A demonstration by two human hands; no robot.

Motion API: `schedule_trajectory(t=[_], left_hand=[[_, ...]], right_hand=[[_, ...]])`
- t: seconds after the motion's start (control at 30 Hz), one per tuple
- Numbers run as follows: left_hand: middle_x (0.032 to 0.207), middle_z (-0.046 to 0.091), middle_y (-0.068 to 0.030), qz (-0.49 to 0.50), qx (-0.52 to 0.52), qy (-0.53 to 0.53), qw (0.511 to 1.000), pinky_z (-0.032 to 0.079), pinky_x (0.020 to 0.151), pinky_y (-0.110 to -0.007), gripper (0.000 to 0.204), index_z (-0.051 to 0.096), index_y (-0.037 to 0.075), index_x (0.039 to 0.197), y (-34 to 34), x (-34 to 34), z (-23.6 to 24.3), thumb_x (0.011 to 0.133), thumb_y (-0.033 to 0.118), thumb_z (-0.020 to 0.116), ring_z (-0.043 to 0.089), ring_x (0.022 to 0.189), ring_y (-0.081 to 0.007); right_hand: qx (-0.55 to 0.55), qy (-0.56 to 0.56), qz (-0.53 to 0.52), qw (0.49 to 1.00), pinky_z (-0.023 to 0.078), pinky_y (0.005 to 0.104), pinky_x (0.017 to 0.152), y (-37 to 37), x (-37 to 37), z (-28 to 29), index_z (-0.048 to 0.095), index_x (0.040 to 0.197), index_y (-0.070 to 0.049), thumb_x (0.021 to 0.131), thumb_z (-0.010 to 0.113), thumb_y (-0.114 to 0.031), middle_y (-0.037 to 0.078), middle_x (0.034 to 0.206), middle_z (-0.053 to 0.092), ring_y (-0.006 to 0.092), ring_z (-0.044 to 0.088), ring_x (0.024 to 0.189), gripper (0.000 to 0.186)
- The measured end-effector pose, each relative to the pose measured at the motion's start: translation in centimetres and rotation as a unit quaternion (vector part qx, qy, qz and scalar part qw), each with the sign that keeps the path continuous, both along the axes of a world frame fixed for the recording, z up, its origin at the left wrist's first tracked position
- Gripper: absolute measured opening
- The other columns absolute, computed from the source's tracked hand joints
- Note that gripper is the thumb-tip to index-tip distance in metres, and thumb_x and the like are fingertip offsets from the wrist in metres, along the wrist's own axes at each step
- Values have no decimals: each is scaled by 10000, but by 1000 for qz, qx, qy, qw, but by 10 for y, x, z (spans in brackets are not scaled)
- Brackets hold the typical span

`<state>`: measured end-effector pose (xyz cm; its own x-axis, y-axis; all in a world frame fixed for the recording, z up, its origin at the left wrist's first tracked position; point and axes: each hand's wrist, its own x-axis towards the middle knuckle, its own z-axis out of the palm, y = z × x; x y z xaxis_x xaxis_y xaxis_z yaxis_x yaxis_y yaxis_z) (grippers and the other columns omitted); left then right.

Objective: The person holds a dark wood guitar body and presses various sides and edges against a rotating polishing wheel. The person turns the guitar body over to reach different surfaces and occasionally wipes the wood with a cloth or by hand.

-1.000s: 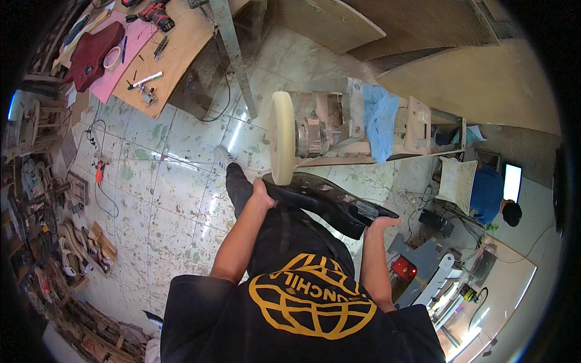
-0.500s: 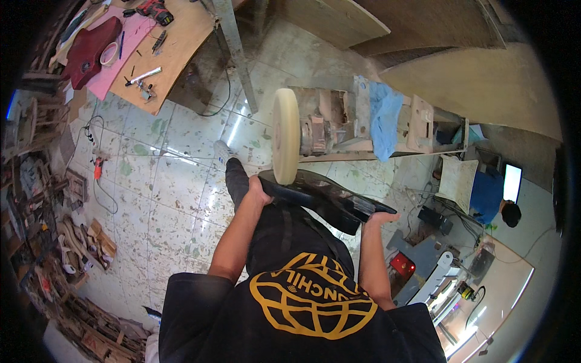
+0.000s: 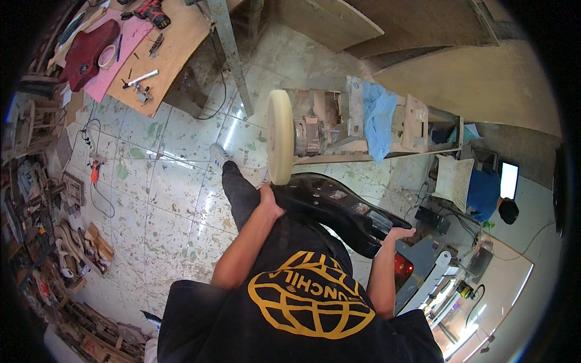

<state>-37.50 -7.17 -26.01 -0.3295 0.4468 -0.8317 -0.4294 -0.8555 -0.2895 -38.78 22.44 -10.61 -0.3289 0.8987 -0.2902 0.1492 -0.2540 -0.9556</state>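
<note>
A glossy black electric guitar body [image 3: 321, 195] is held between my two hands in front of my legs. My left hand [image 3: 270, 202] is closed on its left end, just below the pale buffing wheel [image 3: 281, 136]. My right hand [image 3: 396, 235] grips the right end, thumb side along the rim. More of the shiny upper face shows, with dark cutouts near the right. The wheel's lower rim meets the body's left part, or hangs right over it; I cannot tell whether they touch.
The wheel's motor [image 3: 310, 134] sits on a dusty metal stand with a blue cloth [image 3: 378, 118]. At upper left a workbench [image 3: 175, 45] bears a dark red guitar body [image 3: 91, 57] and a drill [image 3: 151, 12]. Wooden pieces [image 3: 85, 248] lie left. A person [image 3: 484, 196] sits far right.
The guitar body has shifted right and tilted, so more of its face shows. Both my hands have gone along with it, the right one farther out and slightly lower.
</note>
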Motion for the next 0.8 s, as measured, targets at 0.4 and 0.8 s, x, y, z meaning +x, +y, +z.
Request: schedule_trajectory(t=[0.4,0.8], left_hand=[[1156,593,-163,30,-80,-39,996,422,957,-514,499,570,40,1128,-63,14,-33,907,358,255,556,1079,-340],[1155,599,-174,22,-84,-83,993,440,941,-512,507,556,23,1170,-59,3,-65,919,360,272,573,1068,-347]], right_hand=[[-98,46,58,992,341,433,1048,21,-1,-116,374,1370,-5,904,174,-658,170,1376,425,331,430,1234,828],[-78,32,31,996,320,419,1063,-9,-10,-111,387,1370,-26,907,155,-641,146,1385,429,319,432,1240,804]])
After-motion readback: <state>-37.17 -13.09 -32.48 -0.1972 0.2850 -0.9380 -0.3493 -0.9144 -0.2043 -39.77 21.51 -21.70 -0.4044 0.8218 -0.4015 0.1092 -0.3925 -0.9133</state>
